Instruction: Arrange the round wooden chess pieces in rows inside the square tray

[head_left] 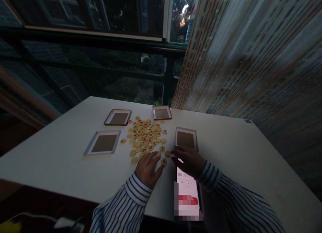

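Tan discs (144, 139) lie heaped, left hand (148, 167) spread, holding none, at the heap's near edge, right hand (190, 160) half-curled to the heap's right, grip unclear

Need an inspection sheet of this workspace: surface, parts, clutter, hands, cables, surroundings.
Surface: white table, dimly lit.
Job's things: round pieces heaped mid-table, some with red or black characters; four shallow trays around them, two on each side.
Clutter: lit phone by the right wrist; white object, unclear, lower left.
Grippers: bare hands; left hand at the heap's near edge, right hand beside a loose piece; contact unclear.
Cables: thin white cable, lower left.
Surroundings: window beyond the table, curtain at right.
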Tool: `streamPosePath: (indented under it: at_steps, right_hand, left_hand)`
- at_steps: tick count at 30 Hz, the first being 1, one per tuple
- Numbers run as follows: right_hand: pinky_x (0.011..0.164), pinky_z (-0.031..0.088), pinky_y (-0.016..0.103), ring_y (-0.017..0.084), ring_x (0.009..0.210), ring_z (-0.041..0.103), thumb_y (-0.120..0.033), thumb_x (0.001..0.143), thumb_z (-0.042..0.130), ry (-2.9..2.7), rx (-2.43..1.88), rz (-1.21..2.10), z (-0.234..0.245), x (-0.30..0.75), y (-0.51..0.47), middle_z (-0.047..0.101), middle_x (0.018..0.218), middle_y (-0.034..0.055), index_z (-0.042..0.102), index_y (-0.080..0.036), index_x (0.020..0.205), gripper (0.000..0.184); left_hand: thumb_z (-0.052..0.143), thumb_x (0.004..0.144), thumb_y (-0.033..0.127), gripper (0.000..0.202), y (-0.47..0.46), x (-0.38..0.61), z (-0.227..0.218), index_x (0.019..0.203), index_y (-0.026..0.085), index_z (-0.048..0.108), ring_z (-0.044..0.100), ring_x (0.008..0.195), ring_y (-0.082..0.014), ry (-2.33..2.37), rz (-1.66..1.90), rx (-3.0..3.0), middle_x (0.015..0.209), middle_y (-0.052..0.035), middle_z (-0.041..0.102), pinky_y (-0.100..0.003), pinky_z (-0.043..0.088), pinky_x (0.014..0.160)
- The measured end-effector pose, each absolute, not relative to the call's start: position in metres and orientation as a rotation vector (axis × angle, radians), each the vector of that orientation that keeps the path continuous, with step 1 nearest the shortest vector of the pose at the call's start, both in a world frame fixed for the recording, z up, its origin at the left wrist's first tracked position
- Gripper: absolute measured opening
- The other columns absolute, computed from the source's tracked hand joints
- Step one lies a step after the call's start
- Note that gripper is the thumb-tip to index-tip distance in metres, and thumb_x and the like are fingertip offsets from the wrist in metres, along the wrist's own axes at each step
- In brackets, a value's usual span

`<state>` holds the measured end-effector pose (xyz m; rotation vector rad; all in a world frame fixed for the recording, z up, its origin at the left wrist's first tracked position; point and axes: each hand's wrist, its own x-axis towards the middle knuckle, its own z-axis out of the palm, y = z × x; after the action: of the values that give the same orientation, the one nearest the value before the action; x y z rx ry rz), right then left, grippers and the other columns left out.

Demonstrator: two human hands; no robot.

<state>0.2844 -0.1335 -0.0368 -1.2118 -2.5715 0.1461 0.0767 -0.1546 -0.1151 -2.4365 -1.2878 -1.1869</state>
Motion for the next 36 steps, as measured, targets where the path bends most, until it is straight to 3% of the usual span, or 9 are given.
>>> streamPosePath:
  at_steps: [10,36]
  right_hand:
    - [0.062,0.042,0.026,0.014,0.069,0.053,-0.020,0.080,0.052,-2.582,-1.106,0.133,-0.062,0.279,-0.128,0.058,0.080,0.0053,0.058,-0.018,0.098,0.019]
    - [0.065,0.043,0.028,0.015,0.073,0.055,-0.018,0.081,0.049,-2.516,-1.010,0.174,-0.068,0.288,-0.129,0.061,0.080,0.0065,0.059,-0.018,0.100,0.021]
  left_hand:
    - [0.061,0.070,0.035,0.033,-0.156,0.082,-0.112,0.099,0.018,0.060,0.044,0.113,-0.0317,-1.349,-1.087,-2.366,0.122,-0.0157,0.050,-0.048,0.044,0.085]
    - [0.060,0.072,0.037,0.025,-0.149,0.089,-0.109,0.091,0.021,0.064,0.038,0.118,-0.0348,-1.438,-0.960,-2.454,0.130,-0.0147,0.045,-0.056,0.037,0.088]
